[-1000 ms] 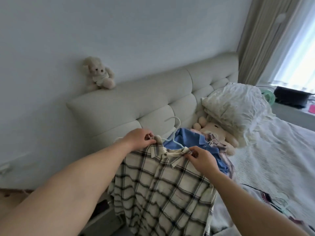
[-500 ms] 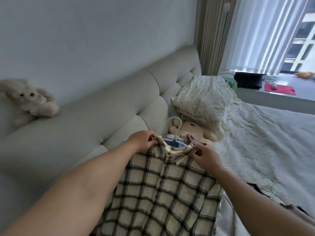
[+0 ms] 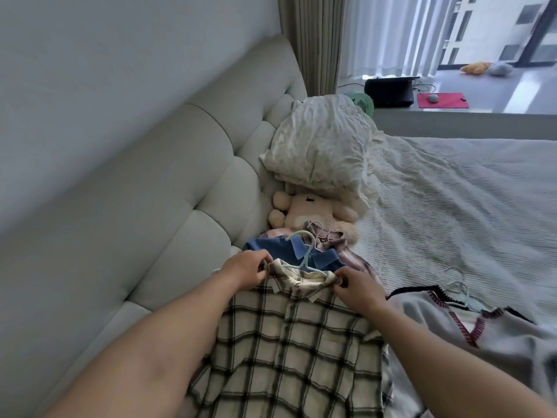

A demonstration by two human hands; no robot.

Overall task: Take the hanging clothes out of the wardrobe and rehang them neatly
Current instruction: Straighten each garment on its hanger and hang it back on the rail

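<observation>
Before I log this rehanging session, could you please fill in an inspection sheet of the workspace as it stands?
Surface: bed with pale textured cover.
Job's things: plaid shirt on a light blue hanger; blue shirt beneath it; spare hanger lying on a garment to the right.
Clutter: pillow, plush toy.
Hands: left hand and right hand pinch the plaid collar.
Cables: wires by the black device on the sill.
Surroundings: padded headboard, curtains.

No readable text, labels or numbers anywhere, perhaps lost to blur, nothing legible on clothing
</observation>
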